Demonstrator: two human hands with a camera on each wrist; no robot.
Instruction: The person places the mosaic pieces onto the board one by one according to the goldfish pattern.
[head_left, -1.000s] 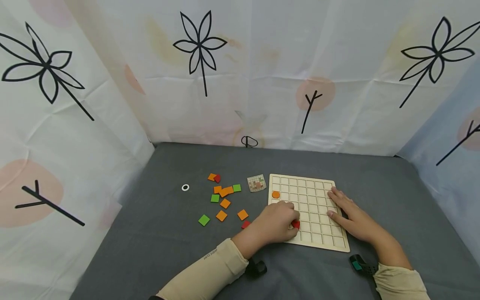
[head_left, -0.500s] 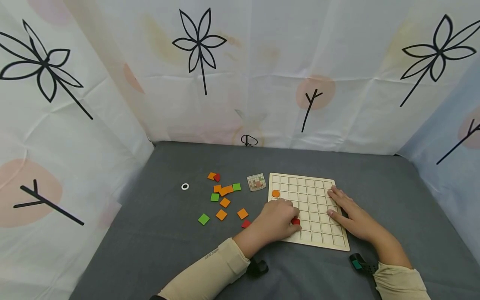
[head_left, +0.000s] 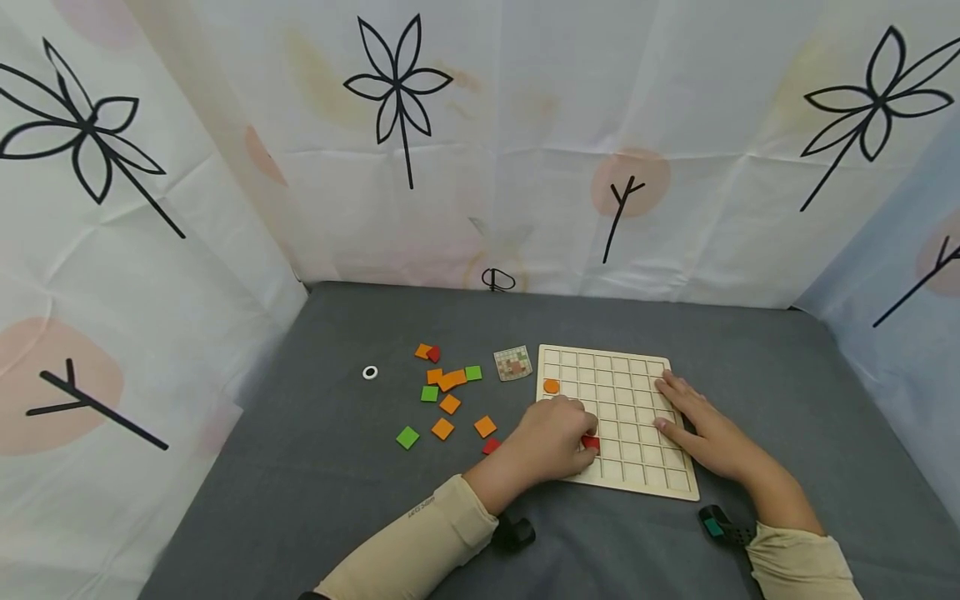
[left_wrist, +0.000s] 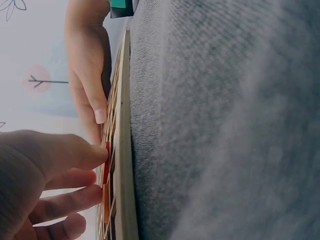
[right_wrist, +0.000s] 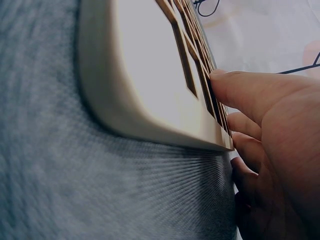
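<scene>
1. The left hand [head_left: 551, 437] is curling over a pale wooden board [head_left: 637, 433], its thumb and fingers pinching a small, flat red tile [head_left: 591, 443].
2. The red tile is lying on the left part of the board's grid, toward the near side; in the left wrist view it is showing edge-on as a thin strip, the thumb tip touching it.
3. The right hand [head_left: 697, 425] is resting on the board's right edge, its fingers extended, its thumb standing apart from them and gripping nothing.
4. The board is lying flat, its smooth face carrying a raised plain border, straight lines that are forming square cells, and rounded corners.
5. A smooth orange disc [head_left: 551, 387] is sitting near the board's upper left, while an orange piece [left_wrist: 106, 202] is showing edge-on just beside the red tile in the left wrist view.
6. Left of the board, flat orange squares [head_left: 443, 429] and glossy green squares [head_left: 408, 437] are lying scattered, some orange ones touching or overlapping.
7. A second red piece [head_left: 491, 447] is peeping out beside the left forearm, and a third [head_left: 433, 354] is touching an orange square.
8. A slightly curled card [head_left: 513, 364] with a printed grid is lying near the board; a white ring with a dark centre [head_left: 370, 372] is lying farther left.
9. Woven grey cloth is covering the counter [head_left: 315, 500].
</scene>
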